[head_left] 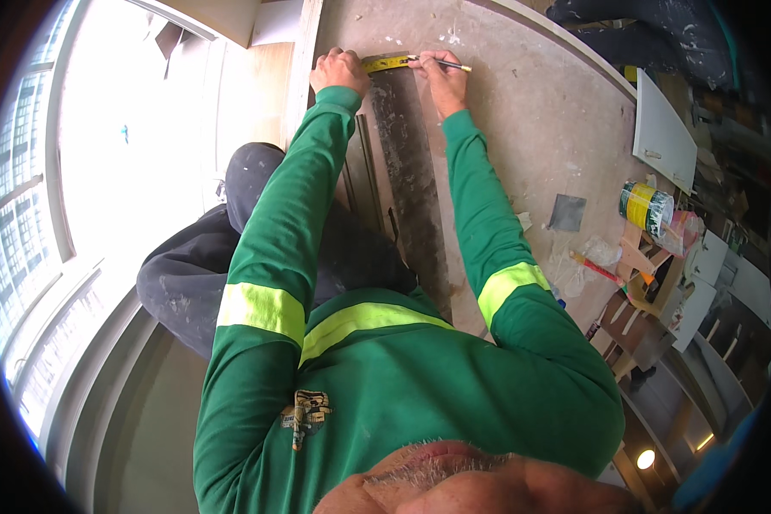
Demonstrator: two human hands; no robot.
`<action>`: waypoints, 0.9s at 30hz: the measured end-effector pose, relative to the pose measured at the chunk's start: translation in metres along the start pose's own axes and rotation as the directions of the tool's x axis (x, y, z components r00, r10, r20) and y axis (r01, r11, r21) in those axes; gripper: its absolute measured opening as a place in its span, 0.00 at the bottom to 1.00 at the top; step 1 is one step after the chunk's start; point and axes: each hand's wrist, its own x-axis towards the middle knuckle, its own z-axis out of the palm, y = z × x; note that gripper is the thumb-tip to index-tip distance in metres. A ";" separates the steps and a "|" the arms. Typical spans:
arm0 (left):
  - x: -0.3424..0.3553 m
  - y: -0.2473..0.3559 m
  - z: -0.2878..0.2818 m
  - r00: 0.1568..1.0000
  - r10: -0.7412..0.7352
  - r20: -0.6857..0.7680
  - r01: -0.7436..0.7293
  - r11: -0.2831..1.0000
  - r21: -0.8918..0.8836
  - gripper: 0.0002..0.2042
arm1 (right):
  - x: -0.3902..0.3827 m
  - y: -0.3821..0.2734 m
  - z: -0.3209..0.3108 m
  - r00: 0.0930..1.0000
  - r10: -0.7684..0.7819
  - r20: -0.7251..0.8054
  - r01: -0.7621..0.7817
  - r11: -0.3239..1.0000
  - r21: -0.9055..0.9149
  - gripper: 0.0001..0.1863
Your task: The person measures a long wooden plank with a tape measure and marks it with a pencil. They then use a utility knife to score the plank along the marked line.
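Note:
My left hand (pixel 341 70) is closed at the edge of a pale wooden upright (pixel 307 64), gripping one end of a tape measure. The yellow blade of the tape measure (pixel 386 63) runs from it across to my right hand (pixel 443 81). That hand pinches a pencil (pixel 454 65), its tip at the blade's right end. Beneath the blade, a dark, rough strip (pixel 407 154) runs toward my body over a dusty, pinkish-brown surface (pixel 505 120). My left fist hides whatever part of the tape lies inside it.
Bright windows (pixel 26 163) line the left. On the right lie a paint tin (pixel 647 208), a white panel (pixel 664 133), wood offcuts (pixel 638 257), a grey square piece (pixel 566 212) and a red-handled tool (pixel 597 268). Dark clothing (pixel 651 38) shows at the upper right.

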 end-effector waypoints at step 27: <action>-0.004 0.005 -0.006 0.997 -0.020 0.076 0.018 0.999 0.037 0.09 | -0.019 0.017 0.023 0.996 -0.047 0.081 0.065 0.968 -0.241 0.06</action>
